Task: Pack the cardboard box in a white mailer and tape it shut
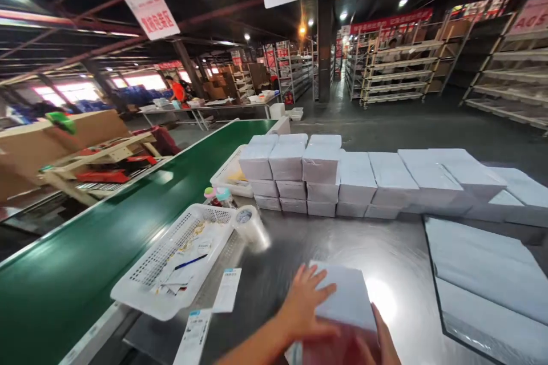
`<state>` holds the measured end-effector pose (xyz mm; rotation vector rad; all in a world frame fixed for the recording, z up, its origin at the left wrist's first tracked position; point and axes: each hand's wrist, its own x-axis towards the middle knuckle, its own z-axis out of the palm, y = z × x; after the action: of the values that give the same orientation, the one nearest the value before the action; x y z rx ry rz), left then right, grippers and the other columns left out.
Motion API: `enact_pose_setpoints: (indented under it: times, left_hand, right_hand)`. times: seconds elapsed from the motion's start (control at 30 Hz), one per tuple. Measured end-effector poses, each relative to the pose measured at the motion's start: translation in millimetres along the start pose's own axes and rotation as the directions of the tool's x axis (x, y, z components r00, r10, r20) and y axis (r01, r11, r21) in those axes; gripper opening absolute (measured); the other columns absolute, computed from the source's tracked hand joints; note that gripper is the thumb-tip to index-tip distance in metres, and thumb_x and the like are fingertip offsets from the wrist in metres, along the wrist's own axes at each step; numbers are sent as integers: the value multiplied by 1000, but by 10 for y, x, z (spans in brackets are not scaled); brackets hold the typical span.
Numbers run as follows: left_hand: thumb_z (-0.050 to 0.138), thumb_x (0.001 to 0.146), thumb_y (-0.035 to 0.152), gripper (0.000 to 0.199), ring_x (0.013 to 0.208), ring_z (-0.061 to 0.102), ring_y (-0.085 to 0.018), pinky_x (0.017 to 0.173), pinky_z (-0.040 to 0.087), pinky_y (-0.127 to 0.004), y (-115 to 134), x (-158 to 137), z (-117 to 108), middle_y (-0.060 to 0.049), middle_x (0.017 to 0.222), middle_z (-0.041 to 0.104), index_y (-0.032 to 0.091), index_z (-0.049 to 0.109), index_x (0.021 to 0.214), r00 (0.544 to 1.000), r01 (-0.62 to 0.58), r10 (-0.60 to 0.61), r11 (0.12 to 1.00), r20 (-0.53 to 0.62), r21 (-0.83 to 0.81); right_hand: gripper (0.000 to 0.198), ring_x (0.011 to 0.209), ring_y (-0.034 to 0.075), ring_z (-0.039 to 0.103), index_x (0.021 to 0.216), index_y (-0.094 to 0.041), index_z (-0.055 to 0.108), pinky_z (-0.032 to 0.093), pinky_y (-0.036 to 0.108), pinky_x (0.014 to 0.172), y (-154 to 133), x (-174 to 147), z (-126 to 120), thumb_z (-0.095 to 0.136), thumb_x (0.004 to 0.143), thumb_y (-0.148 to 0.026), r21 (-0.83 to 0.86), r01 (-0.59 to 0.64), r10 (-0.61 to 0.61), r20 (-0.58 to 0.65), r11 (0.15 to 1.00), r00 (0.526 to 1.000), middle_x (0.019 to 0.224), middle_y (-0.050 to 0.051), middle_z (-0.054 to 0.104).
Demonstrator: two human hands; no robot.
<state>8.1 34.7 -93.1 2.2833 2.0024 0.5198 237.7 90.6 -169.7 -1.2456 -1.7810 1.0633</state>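
A white box-shaped packet [345, 291] rests on the metal table close in front of me, its near side showing dark red. Across its left edge lies my left hand [306, 305], open, with spread fingers touching the top. My right hand [383, 339] curls round the right side, fingers on the outside and thumb at the near face; part of it is cut off by the frame's bottom. To the left, two printed labels [226, 291] lie on the table, and a roll of clear tape [252, 229] stands beyond them.
Stacked white packets [293, 159] line the table's far side. More white packets lie in a dark-edged tray [442, 322] at right. A white basket [169, 302] holding papers and a blue pen sits left, beside a green conveyor belt [175, 182]. Small bottles [222, 197] stand behind.
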Motion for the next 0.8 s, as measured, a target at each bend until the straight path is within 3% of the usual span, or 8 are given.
enact_pose_setpoints:
  times: [0.1, 0.2, 0.27, 0.37, 0.43, 0.53, 0.63, 0.8]
  left_hand:
    - [67, 83, 57, 58, 120, 61, -30, 107, 43, -43, -214, 656, -255, -11, 129, 69, 24, 63, 130, 970, 174, -177, 984, 168, 29]
    - [63, 88, 43, 44, 114, 63, -32, 99, 46, -42, -348, 1063, 3, -16, 121, 71, 15, 66, 122, 946, 216, -224, 974, 232, 62]
    - [54, 92, 40, 45, 114, 63, -33, 98, 46, -45, -410, 1133, 283, -19, 123, 69, 12, 62, 127, 925, 255, -273, 962, 263, 101]
    - [41, 97, 41, 51, 119, 60, -36, 102, 41, -51, -486, 1062, 560, -22, 131, 64, 9, 55, 134, 907, 288, -322, 944, 272, 159]
    - [38, 98, 42, 55, 126, 54, -37, 108, 35, -54, -494, 1016, 619, -23, 138, 59, 8, 50, 140, 906, 278, -320, 943, 275, 181]
    - [38, 98, 44, 62, 139, 40, -36, 117, 22, -56, -391, 1047, 666, -25, 150, 45, 7, 39, 148, 934, 219, -265, 955, 241, 199]
    - [39, 99, 43, 58, 140, 39, -37, 115, 27, -57, -198, 1148, 766, -25, 153, 40, 12, 45, 147, 962, 130, -176, 968, 211, 214]
    - [43, 97, 43, 44, 133, 45, -43, 107, 34, -63, 0, 1263, 882, -23, 145, 52, 15, 77, 102, 955, -46, -27, 970, 294, 238]
  right_hand:
    - [57, 125, 35, 57, 129, -17, 56, 44, 53, 110, -210, 495, 279, 52, 84, -51, 41, -33, 32, 10, 999, 999, 131, 17, 64]
    - [48, 119, 33, 59, 124, -18, 60, 44, 51, 108, -288, 865, 479, 55, 78, -33, 4, -99, 97, 144, 995, 985, 124, 16, 67]
    - [47, 117, 31, 60, 123, -16, 62, 46, 48, 106, -178, 895, 435, 56, 78, -31, 9, -191, 188, 133, 982, 973, 124, 16, 66]
    - [51, 122, 29, 56, 133, -14, 54, 45, 46, 108, 165, 445, 50, 51, 85, -31, -61, -163, 161, -30, 985, 986, 132, 17, 59]
    - [48, 117, 30, 57, 136, -14, 51, 46, 47, 104, 406, -113, -307, 45, 91, -30, -276, -165, 111, -200, 947, 974, 126, 17, 60]
    - [44, 100, 33, 59, 131, -10, 55, 49, 48, 90, 658, -922, -699, 46, 94, -32, -606, -398, 202, -367, 688, 908, 108, 19, 62]
    - [42, 93, 34, 60, 129, -6, 58, 47, 46, 84, 809, -1324, -759, 48, 92, -25, -738, -453, 320, -328, 500, 889, 102, 20, 63]
    - [58, 82, 26, 61, 136, -15, 55, 46, 41, 80, 953, -1383, -751, 30, 86, -1, -706, -413, 311, -278, 576, 909, 89, 12, 67]
